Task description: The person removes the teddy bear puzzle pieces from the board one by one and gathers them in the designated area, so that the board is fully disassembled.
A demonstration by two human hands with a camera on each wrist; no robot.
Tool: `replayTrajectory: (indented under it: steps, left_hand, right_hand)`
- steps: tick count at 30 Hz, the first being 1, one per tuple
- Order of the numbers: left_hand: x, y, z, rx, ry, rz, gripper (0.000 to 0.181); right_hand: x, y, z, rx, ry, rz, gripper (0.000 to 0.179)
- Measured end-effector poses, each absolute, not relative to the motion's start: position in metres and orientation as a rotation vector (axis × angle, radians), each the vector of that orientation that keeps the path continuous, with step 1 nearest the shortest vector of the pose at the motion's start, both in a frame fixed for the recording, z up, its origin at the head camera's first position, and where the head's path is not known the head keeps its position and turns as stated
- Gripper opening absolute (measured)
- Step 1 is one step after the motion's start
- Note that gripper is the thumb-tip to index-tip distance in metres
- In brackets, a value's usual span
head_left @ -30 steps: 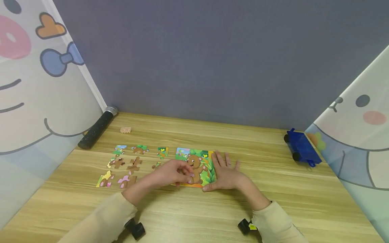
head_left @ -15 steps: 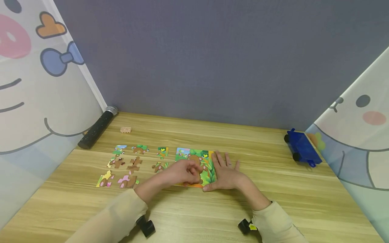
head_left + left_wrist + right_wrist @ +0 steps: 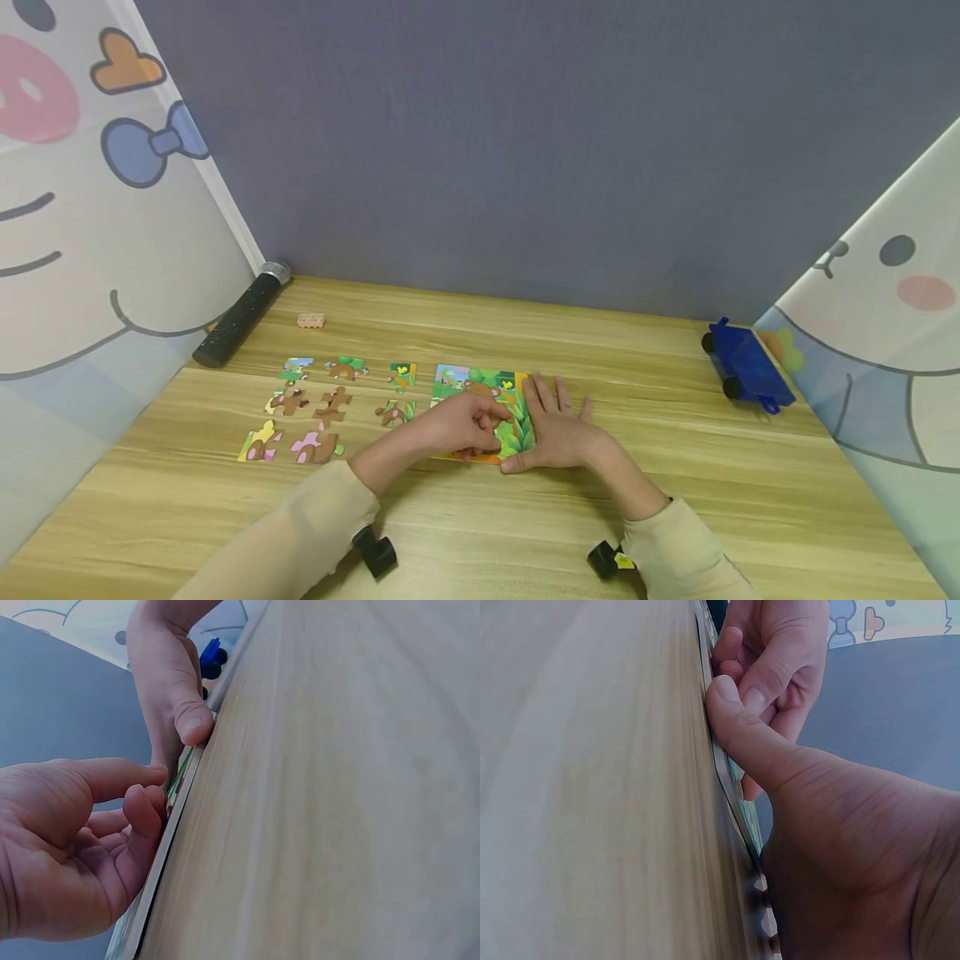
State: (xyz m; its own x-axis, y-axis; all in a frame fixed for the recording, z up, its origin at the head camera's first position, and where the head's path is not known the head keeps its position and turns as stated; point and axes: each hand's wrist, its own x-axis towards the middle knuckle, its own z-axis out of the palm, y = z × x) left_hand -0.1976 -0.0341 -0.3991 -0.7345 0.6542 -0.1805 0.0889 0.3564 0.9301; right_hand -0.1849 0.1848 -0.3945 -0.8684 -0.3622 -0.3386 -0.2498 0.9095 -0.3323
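A bear jigsaw board lies flat on the wooden table, its green right side and orange lower edge showing. My left hand is over its lower right part with curled fingers. In the left wrist view, the left fingertips meet a thin green puzzle piece, mostly hidden. My right hand lies flat with fingers spread along the board's right edge. Its thumb presses the near edge. Left of the board lie several loose puzzle pieces, among them a bear-belly piece and a duck piece.
A black microphone leans at the back left, near a small pinkish toy brick. A blue toy cart stands at the right beside the printed side panel. A grey wall closes off the back.
My left hand has moved right across the board toward its lower right part, uncovering a loose piece left of the board. My right hand has stayed in place.
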Motion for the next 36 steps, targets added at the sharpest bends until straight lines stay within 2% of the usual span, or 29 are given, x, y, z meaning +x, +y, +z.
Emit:
replayTrajectory:
  steps: [14, 21, 36]
  left_hand:
    - [-0.1986, -0.0329, -0.3993, 0.579, 1.98, 1.537, 0.037]
    - [-0.1988, -0.0319, -0.3992, 0.545, 1.972, 1.605, 0.027]
    - [-0.1968, -0.0378, -0.3993, 0.447, 1.982, 1.697, 0.026]
  right_hand:
    - [-0.1848, 0.1868, -0.3947, -0.458, 2.673, -0.408, 0.136]
    - [-0.1852, 0.1864, -0.3929, -0.46, 2.672, -0.416, 0.136]
    - [-0.1853, 0.1849, -0.3932, -0.456, 2.677, -0.387, 0.136]
